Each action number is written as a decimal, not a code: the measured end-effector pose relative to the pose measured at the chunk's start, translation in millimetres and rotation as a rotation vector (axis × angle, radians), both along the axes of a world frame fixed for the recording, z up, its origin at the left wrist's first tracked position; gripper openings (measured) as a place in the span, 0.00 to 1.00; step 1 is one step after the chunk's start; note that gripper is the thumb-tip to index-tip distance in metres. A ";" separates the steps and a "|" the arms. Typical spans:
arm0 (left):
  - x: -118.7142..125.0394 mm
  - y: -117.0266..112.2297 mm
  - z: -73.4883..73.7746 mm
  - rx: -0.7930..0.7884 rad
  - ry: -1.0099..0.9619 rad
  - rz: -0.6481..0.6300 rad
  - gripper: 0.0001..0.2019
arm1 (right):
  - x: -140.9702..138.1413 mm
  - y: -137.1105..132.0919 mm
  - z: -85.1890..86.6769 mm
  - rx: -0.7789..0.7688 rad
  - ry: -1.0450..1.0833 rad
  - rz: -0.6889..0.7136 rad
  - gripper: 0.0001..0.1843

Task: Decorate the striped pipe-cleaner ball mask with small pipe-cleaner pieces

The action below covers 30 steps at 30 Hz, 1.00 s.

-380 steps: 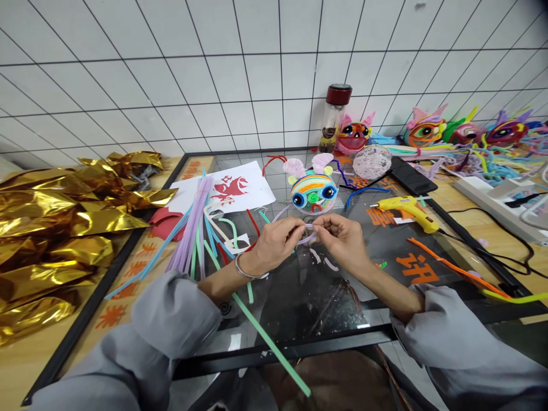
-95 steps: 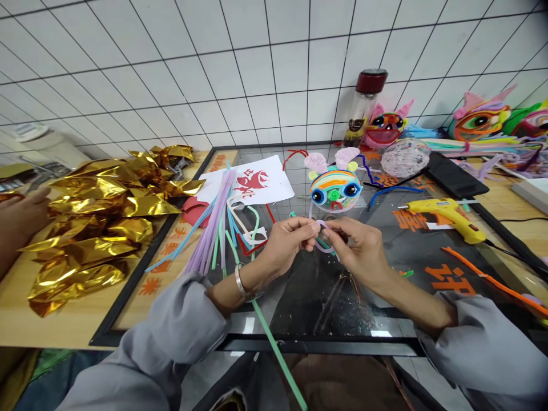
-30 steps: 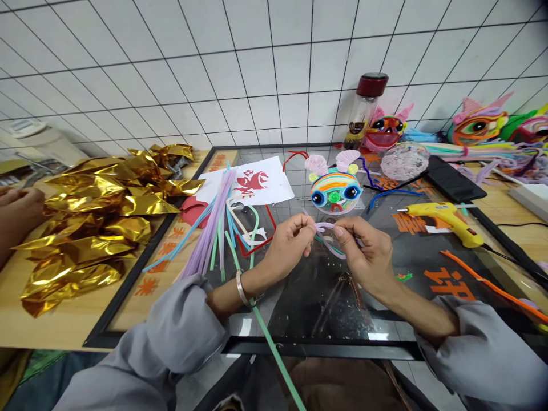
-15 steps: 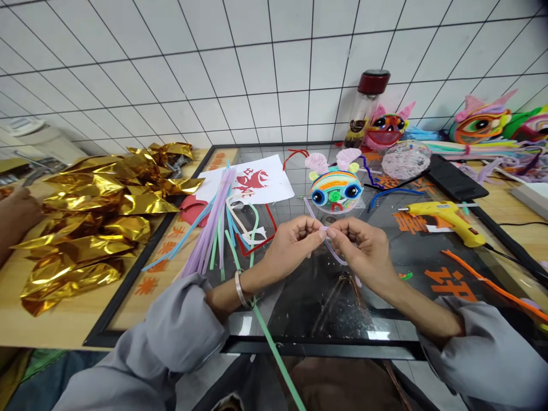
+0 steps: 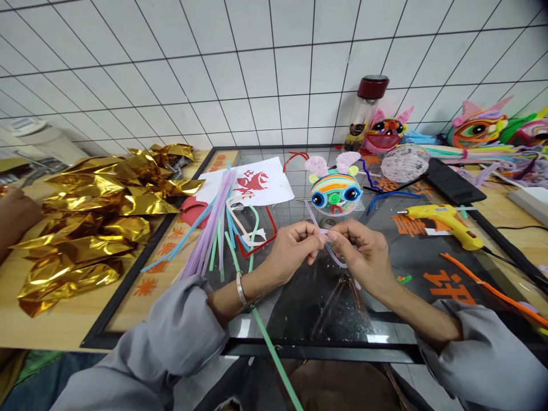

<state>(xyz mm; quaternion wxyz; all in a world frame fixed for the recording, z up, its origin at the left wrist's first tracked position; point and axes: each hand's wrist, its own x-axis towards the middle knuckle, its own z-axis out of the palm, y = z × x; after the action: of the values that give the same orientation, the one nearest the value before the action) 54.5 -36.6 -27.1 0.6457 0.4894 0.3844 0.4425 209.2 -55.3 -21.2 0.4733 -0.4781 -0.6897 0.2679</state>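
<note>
Both hands meet over the dark glass tabletop [image 5: 295,308], fingertips nearly touching. My left hand [image 5: 295,248] pinches a light purple pipe cleaner [image 5: 311,213], and my right hand [image 5: 359,248] pinches it too, close beside. One stretch of it runs up past the left fingers; another loops below the right ones. The part between the fingertips is mostly hidden. Just beyond the hands sits a round colourful lion head [image 5: 334,193] with blue eyes and pink ears. Left of my hands lies a bundle of purple pipe cleaners [image 5: 209,228], with green and blue ones among them.
Crumpled gold foil [image 5: 98,211] covers the left side, with another person's hand [image 5: 17,217] at its edge. A yellow glue gun [image 5: 449,220], a black phone [image 5: 456,180] and an orange pipe cleaner [image 5: 488,285] lie right. A bottle [image 5: 363,117] and finished heads [image 5: 385,131] stand behind.
Hardly anything differs. My fingers have shifted very slightly on the purple pipe cleaner, both hands still pinching it. The view has tilted a little.
</note>
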 end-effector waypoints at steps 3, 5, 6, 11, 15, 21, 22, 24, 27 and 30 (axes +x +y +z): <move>0.8 -0.1 1.2 -0.028 -0.056 0.025 0.10 | 0.1 0.0 -0.9 -0.007 0.008 -0.007 0.12; 0.7 0.4 1.3 -0.042 -0.070 0.042 0.10 | 0.3 0.3 -1.5 -0.013 0.017 -0.013 0.12; 0.6 0.7 1.4 -0.049 -0.075 0.047 0.10 | 0.4 0.5 -1.8 -0.015 0.021 -0.016 0.12; 1.0 0.9 3.9 -0.089 -0.093 0.068 0.10 | -1.1 0.4 -1.9 -0.033 0.046 -0.014 0.12; 2.4 0.6 6.0 -0.109 -0.101 0.110 0.10 | -2.9 -0.4 -3.3 -0.072 0.067 0.001 0.12; 2.2 1.2 5.0 -0.118 -0.122 0.086 0.11 | -2.4 -1.0 -7.6 -0.100 0.108 -0.010 0.11; 1.8 1.4 4.8 -0.123 -0.127 0.065 0.11 | -2.2 -1.0 -7.8 -0.104 0.117 -0.012 0.11; 0.6 1.9 3.7 -0.131 -0.138 0.015 0.13 | -2.1 -0.8 -7.4 -0.101 0.139 -0.021 0.11; -1.2 2.7 0.6 -0.139 -0.151 -0.036 0.14 | -2.1 -0.5 -5.6 -0.082 0.162 -0.030 0.11; -2.1 2.7 -2.0 -0.139 -0.156 -0.061 0.14 | -2.3 -0.6 -4.6 -0.065 0.147 -0.034 0.11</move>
<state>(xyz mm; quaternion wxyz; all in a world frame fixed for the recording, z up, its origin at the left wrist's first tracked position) 52.4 -33.8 -29.1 0.7192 0.4188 0.3478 0.4317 206.9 -55.9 -25.8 0.5114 -0.4839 -0.6358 0.3163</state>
